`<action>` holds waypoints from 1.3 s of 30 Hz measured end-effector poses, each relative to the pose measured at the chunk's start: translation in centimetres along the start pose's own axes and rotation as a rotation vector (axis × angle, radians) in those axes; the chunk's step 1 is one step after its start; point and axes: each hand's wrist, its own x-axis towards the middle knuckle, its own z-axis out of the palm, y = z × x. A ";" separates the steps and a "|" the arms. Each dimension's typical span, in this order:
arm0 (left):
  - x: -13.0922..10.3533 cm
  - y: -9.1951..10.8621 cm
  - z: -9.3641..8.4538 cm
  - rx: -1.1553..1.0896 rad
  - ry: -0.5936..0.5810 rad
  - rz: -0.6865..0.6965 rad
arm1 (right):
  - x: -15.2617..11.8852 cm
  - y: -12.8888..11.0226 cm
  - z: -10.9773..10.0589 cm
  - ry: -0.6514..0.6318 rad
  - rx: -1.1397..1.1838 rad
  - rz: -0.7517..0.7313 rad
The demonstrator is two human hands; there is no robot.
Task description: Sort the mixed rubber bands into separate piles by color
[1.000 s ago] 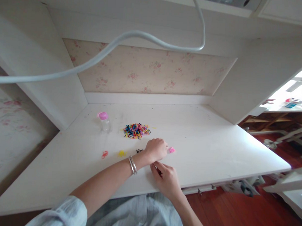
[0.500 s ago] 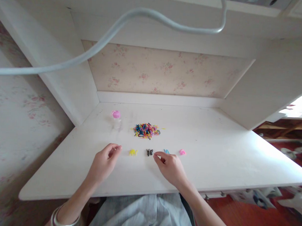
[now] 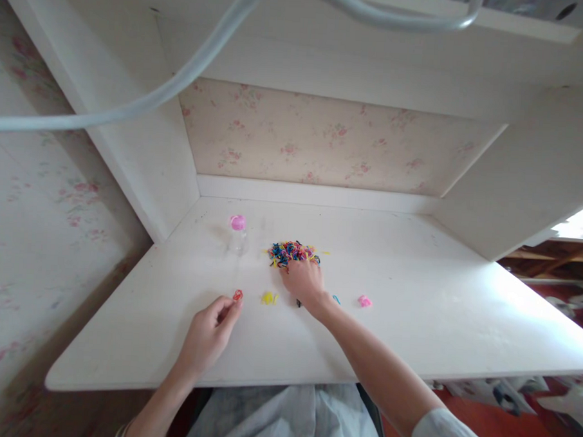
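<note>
A heap of small multicoloured bands (image 3: 294,251) lies mid-table. My right hand (image 3: 305,280) reaches to its front edge, fingertips hidden among the bands. At the left, my left hand (image 3: 214,324) has thumb and forefinger pinched beside a little red bunch of bands (image 3: 238,295), touching it. In a row to the right of that sit a yellow bunch (image 3: 269,298), a black band (image 3: 298,303) partly covered by my right hand, a blue band (image 3: 336,299) and a pink bunch (image 3: 364,301).
A clear container with a pink top (image 3: 238,223) stands behind and left of the heap. A thick pale cable (image 3: 181,78) crosses the upper view. Side panels (image 3: 530,171) and a back wall enclose the white table (image 3: 413,301).
My right hand has moved from beside the black bands up to the heap. Red bands now show at my left fingertips. The view has shifted slightly.
</note>
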 end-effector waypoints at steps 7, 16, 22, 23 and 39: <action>0.0 0.4 -0.1 0.018 -0.008 0.009 | -0.4 1.3 0.4 0.055 0.104 -0.068; 0.1 0.3 0.1 0.029 0.006 0.041 | -1.4 6.8 -1.2 0.050 0.426 -0.109; 0.0 0.1 0.3 0.040 -0.012 0.044 | -3.5 10.2 -1.6 0.124 0.842 0.039; 0.0 0.1 0.3 0.039 -0.014 0.042 | -4.1 11.0 -1.6 0.175 0.844 0.065; 0.0 0.0 0.7 0.108 -0.035 0.066 | -10.3 19.7 1.7 0.483 0.361 -0.053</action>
